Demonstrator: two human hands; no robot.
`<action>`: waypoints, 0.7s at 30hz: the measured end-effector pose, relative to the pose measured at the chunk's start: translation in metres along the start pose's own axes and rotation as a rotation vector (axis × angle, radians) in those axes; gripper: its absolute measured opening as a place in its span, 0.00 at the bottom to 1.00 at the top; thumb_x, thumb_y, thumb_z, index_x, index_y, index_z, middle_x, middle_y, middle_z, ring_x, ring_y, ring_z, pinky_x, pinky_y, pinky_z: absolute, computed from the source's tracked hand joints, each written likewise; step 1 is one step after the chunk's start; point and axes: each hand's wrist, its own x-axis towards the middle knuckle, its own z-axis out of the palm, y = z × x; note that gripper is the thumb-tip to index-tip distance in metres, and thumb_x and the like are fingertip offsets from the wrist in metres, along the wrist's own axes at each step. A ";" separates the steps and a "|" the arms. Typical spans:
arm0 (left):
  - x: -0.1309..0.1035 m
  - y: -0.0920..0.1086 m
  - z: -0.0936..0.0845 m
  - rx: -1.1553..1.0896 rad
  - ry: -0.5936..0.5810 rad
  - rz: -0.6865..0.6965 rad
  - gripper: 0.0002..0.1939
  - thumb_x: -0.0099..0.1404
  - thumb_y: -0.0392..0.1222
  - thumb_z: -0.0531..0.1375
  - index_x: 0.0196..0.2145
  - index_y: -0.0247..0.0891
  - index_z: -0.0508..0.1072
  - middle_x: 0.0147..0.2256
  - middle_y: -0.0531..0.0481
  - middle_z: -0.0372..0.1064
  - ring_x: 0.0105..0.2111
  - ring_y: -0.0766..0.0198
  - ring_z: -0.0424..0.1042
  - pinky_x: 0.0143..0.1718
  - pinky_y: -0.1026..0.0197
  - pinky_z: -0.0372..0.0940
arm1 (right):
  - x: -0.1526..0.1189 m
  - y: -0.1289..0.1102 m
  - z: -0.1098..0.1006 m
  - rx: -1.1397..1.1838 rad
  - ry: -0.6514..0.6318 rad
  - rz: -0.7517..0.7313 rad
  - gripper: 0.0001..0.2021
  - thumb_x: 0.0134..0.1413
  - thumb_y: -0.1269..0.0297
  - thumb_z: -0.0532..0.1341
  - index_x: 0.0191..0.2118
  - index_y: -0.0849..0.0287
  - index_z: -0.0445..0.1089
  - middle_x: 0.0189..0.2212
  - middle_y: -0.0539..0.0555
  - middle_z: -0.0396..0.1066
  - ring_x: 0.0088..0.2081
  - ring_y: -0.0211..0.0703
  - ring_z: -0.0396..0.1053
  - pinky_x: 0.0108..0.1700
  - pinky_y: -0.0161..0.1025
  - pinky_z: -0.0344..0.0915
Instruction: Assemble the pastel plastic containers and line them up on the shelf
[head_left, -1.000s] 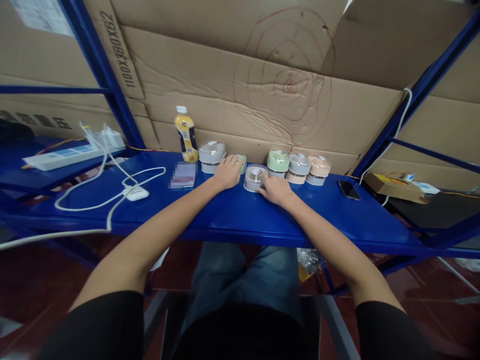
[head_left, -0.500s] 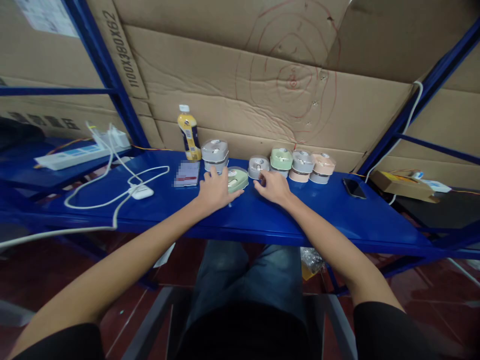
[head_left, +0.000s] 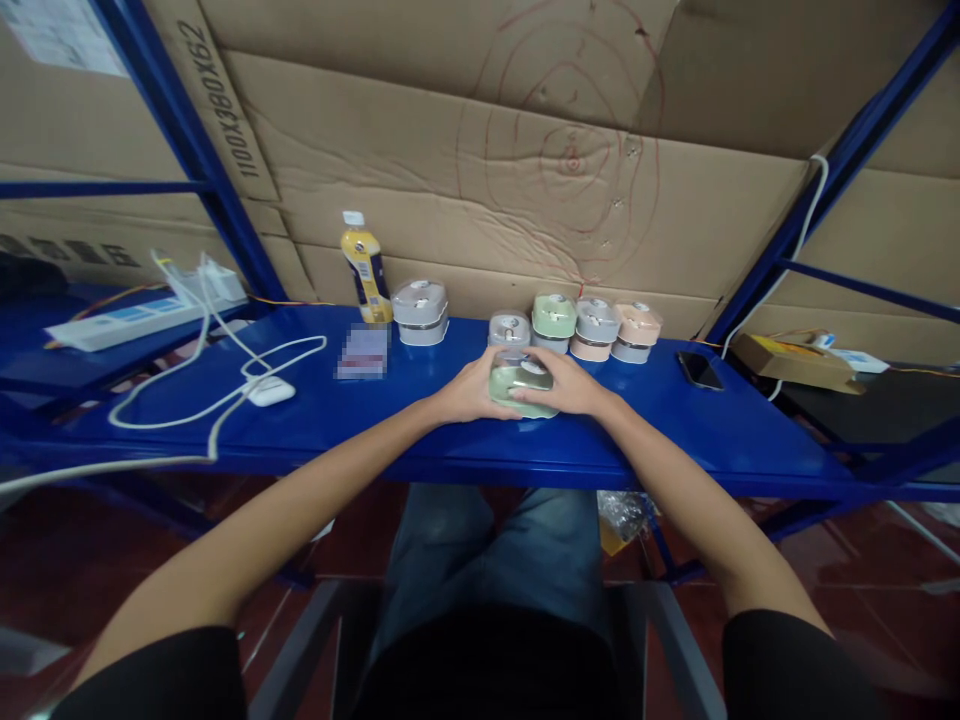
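Note:
Both hands grip a green box with a clear lid (head_left: 525,378) near the front middle of the blue table (head_left: 390,430). My left hand (head_left: 474,388) wraps round its left side, and my right hand (head_left: 570,383) holds its right side, with the thumb across the front. Just behind the held box is a grey box (head_left: 510,327), partly hidden. To its right, in a row, stand a green-topped box (head_left: 553,316), a grey-and-peach box (head_left: 596,322) and a peach-and-grey box (head_left: 637,326). A two-tier grey box (head_left: 421,308) stands farther left.
A yellow bottle (head_left: 366,270) and a blurred-out phone (head_left: 364,351) are left of the boxes. White cables with a white plug (head_left: 270,390) lie at the left, near a power strip (head_left: 127,322). A dark phone (head_left: 700,370) lies at the right. Cardboard (head_left: 375,140) backs the table.
The green box has moved right and nearer to me, and both hands have closed round it. My left hand has moved right. The camera view has shifted slightly.

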 end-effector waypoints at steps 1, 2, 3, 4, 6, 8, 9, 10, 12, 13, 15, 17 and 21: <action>-0.001 0.000 0.001 0.011 0.006 0.013 0.64 0.50 0.63 0.80 0.74 0.40 0.56 0.64 0.32 0.71 0.64 0.35 0.72 0.65 0.36 0.68 | -0.002 0.007 -0.005 0.021 0.024 0.027 0.43 0.56 0.36 0.71 0.69 0.58 0.68 0.64 0.66 0.75 0.62 0.65 0.75 0.65 0.61 0.70; -0.003 0.000 0.001 0.030 0.006 0.034 0.61 0.52 0.63 0.79 0.74 0.40 0.58 0.64 0.33 0.70 0.65 0.35 0.72 0.66 0.36 0.67 | -0.004 0.015 -0.010 0.041 0.047 0.059 0.41 0.57 0.37 0.70 0.68 0.58 0.69 0.63 0.66 0.75 0.61 0.64 0.75 0.65 0.61 0.71; -0.005 0.000 0.000 0.055 -0.001 0.058 0.55 0.56 0.63 0.77 0.73 0.40 0.62 0.64 0.34 0.70 0.65 0.36 0.71 0.68 0.36 0.66 | -0.007 0.023 -0.016 0.060 0.068 0.094 0.39 0.58 0.37 0.70 0.66 0.57 0.70 0.62 0.64 0.76 0.59 0.63 0.76 0.64 0.61 0.71; -0.007 0.001 0.000 0.081 -0.017 0.082 0.48 0.60 0.64 0.74 0.70 0.41 0.67 0.64 0.35 0.69 0.66 0.37 0.70 0.69 0.36 0.65 | -0.009 0.031 -0.021 0.080 0.085 0.131 0.37 0.58 0.38 0.70 0.65 0.56 0.71 0.61 0.63 0.77 0.58 0.62 0.77 0.63 0.61 0.72; -0.010 0.003 0.000 0.127 -0.057 0.116 0.35 0.67 0.64 0.69 0.63 0.42 0.77 0.64 0.36 0.67 0.67 0.38 0.68 0.71 0.37 0.62 | -0.013 0.045 -0.031 0.113 0.121 0.203 0.34 0.58 0.37 0.69 0.62 0.55 0.73 0.58 0.61 0.79 0.56 0.60 0.77 0.62 0.61 0.72; -0.012 0.006 0.000 0.154 -0.075 0.125 0.29 0.70 0.65 0.66 0.58 0.42 0.82 0.65 0.37 0.65 0.68 0.39 0.66 0.73 0.37 0.60 | -0.015 0.054 -0.038 0.137 0.162 0.257 0.34 0.58 0.36 0.69 0.61 0.56 0.74 0.56 0.61 0.80 0.55 0.60 0.77 0.62 0.61 0.72; -0.012 0.007 0.000 0.162 -0.071 0.125 0.29 0.71 0.66 0.65 0.56 0.42 0.83 0.65 0.37 0.64 0.69 0.39 0.65 0.74 0.38 0.60 | -0.016 0.057 -0.040 0.145 0.180 0.274 0.34 0.58 0.35 0.69 0.60 0.56 0.75 0.55 0.61 0.80 0.55 0.61 0.77 0.63 0.61 0.71; -0.012 0.008 0.000 0.166 -0.060 0.124 0.29 0.72 0.66 0.64 0.56 0.42 0.84 0.66 0.37 0.63 0.69 0.39 0.65 0.74 0.38 0.59 | -0.016 0.058 -0.042 0.149 0.194 0.287 0.35 0.58 0.35 0.69 0.60 0.56 0.75 0.55 0.61 0.80 0.56 0.61 0.77 0.63 0.61 0.71; -0.010 0.007 -0.002 0.170 -0.023 0.119 0.28 0.72 0.66 0.63 0.54 0.41 0.85 0.65 0.37 0.63 0.69 0.39 0.65 0.74 0.37 0.59 | -0.016 0.059 -0.042 0.145 0.204 0.309 0.34 0.57 0.35 0.70 0.59 0.56 0.76 0.55 0.61 0.80 0.57 0.62 0.77 0.64 0.61 0.71; -0.010 0.005 -0.005 0.172 0.002 0.113 0.28 0.72 0.66 0.63 0.53 0.40 0.85 0.65 0.37 0.64 0.68 0.39 0.66 0.74 0.37 0.59 | -0.016 0.059 -0.042 0.138 0.203 0.317 0.34 0.56 0.35 0.71 0.59 0.55 0.76 0.55 0.61 0.80 0.57 0.62 0.77 0.64 0.62 0.71; -0.009 -0.002 -0.012 0.181 0.065 0.080 0.28 0.71 0.66 0.63 0.51 0.40 0.85 0.63 0.37 0.65 0.66 0.39 0.67 0.73 0.36 0.61 | -0.016 0.060 -0.041 0.128 0.197 0.323 0.34 0.56 0.35 0.71 0.59 0.53 0.76 0.55 0.61 0.80 0.56 0.63 0.77 0.63 0.63 0.72; -0.010 -0.013 -0.022 0.196 0.129 0.022 0.27 0.71 0.66 0.62 0.50 0.40 0.84 0.61 0.37 0.66 0.64 0.41 0.69 0.72 0.35 0.62 | -0.016 0.061 -0.041 0.125 0.187 0.317 0.33 0.55 0.35 0.71 0.58 0.53 0.77 0.56 0.61 0.80 0.57 0.64 0.77 0.63 0.64 0.73; -0.014 -0.027 -0.036 0.196 0.201 -0.047 0.29 0.70 0.66 0.63 0.55 0.41 0.80 0.58 0.39 0.69 0.61 0.44 0.72 0.70 0.35 0.64 | -0.016 0.066 -0.041 0.120 0.175 0.288 0.33 0.51 0.37 0.75 0.57 0.53 0.79 0.56 0.62 0.80 0.56 0.65 0.78 0.63 0.65 0.74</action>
